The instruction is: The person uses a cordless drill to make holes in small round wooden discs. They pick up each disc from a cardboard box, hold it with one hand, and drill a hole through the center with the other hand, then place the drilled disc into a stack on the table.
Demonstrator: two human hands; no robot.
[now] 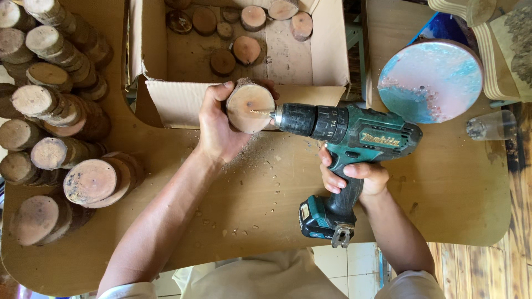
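The person's left hand (217, 128) is wrapped tight around a round wood slice (250, 107), thumb over the top edge and fingers behind, holding it on edge with its cut face turned toward three o'clock. The slice sits just above the middle of the wooden table (266, 194), right against the front flap of the cardboard box (183, 99).

The right hand (354, 176) is closed firmly around the grip of a teal and black cordless drill (346, 138), which lies level and points toward nine o'clock. Its drill bit (260, 112) meets the face of the slice near the centre. The battery pack hangs down toward six o'clock.

Inside the box, at twelve o'clock, more wood slices (244, 33) lie loose on the bottom. Over at nine o'clock, stacks of slices (50, 116) lean in rows across the table's left side. At two o'clock rests a round disc (429, 80) coloured pink and turquoise, with a clear glass (490, 126) on its side just beyond it at three o'clock. Specks of sawdust (244, 210) are scattered on the tabletop between the two forearms.
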